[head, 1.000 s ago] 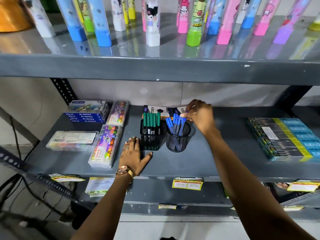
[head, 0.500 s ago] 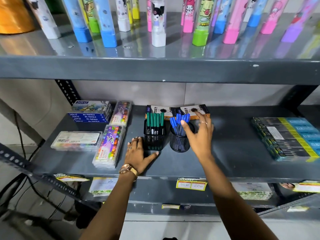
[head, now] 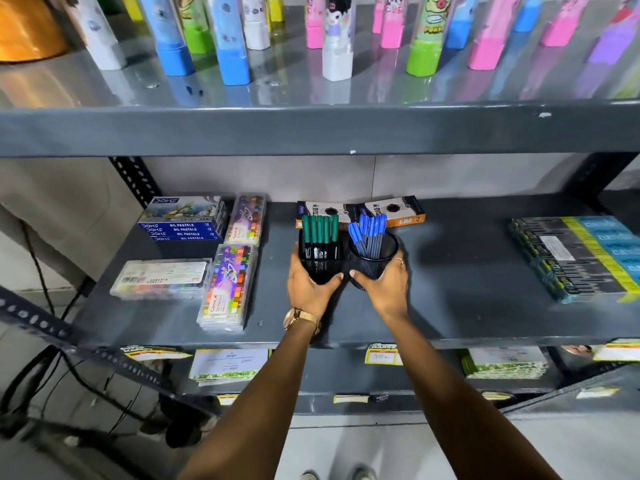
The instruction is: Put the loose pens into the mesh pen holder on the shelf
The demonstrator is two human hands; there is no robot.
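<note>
Two black mesh pen holders stand side by side on the middle grey shelf [head: 450,306]. The square holder [head: 320,263] on the left carries several green-capped pens [head: 320,232]. The round holder [head: 375,261] on the right carries several blue-capped pens [head: 369,233]. My left hand [head: 310,284] is wrapped around the front and left side of the square holder. My right hand [head: 386,282] cups the front and right side of the round holder. No loose pens show on the shelf.
Two pencil boxes [head: 360,213] lie right behind the holders. Oil pastel boxes [head: 183,220] and clear crayon cases [head: 228,289] fill the shelf's left side. A flat stack of packs [head: 575,258] lies at the right. Upright colourful tubes [head: 228,39] crowd the upper shelf.
My left hand lifted off the shelf and took hold of the square holder. My right hand dropped from the blue pen tops and closed around the round holder.
</note>
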